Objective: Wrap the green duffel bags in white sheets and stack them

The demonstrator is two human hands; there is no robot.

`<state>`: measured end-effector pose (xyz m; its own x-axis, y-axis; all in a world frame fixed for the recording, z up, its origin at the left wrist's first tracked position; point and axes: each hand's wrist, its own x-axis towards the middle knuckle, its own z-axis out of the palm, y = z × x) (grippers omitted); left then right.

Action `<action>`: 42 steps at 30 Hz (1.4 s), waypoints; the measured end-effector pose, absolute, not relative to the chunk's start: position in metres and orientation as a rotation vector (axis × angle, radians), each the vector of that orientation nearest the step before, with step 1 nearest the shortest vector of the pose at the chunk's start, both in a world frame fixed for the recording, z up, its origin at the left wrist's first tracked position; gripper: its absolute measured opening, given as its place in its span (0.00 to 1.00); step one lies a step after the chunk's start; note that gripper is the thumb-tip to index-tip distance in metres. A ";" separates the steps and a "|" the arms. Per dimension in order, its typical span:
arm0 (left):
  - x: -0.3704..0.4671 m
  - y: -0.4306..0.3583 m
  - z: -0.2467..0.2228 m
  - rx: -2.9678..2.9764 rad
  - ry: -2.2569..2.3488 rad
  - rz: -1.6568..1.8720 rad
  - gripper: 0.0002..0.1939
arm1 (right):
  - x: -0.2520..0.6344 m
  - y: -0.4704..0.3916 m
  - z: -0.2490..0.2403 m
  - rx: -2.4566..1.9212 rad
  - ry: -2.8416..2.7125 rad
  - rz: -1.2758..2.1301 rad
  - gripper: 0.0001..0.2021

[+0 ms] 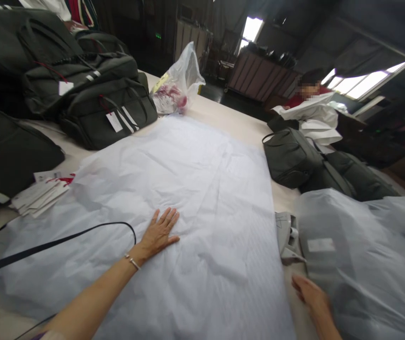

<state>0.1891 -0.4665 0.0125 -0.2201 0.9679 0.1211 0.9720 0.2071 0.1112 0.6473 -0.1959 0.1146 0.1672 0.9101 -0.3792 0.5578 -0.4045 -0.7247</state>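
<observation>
My left hand (159,236) lies flat, fingers spread, on a large white translucent sheet (202,189) that covers most of the table. A bracelet circles that wrist. To the right, past the sheet's edge, my right hand (308,293) hovers low beside a plastic-wrapped dark bag (361,255); its fingers are curled and blurred, so whether they hold anything cannot be made out. Just above it sits a grey tape dispenser (288,238). A black strap (64,240) runs across the sheet towards my left wrist.
Dark bags with white stripes (110,113) are heaped at the left, near a stack of tags (42,193). A clear plastic bag (179,87) stands at the far edge. More dark bags (294,156) lie at the right, with a person (290,101) behind them.
</observation>
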 end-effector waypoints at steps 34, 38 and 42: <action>0.192 -0.470 0.003 -1.899 -2.389 -0.397 0.42 | 0.284 -0.286 0.075 -0.735 -2.765 0.536 0.32; 0.188 -0.471 -0.009 -1.882 -2.315 -0.387 0.41 | 0.277 -0.296 0.023 -0.621 -2.841 0.551 0.31; 0.185 -0.469 -0.016 -1.870 -2.309 -0.387 0.40 | 0.273 -0.291 0.015 -0.637 -2.847 0.613 0.32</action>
<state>0.1854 -0.4692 -0.0158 -0.2146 0.9380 0.2723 0.9755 0.1920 0.1072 0.2734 -0.2911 0.0151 -0.8966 0.4381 0.0652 0.3724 0.8253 -0.4246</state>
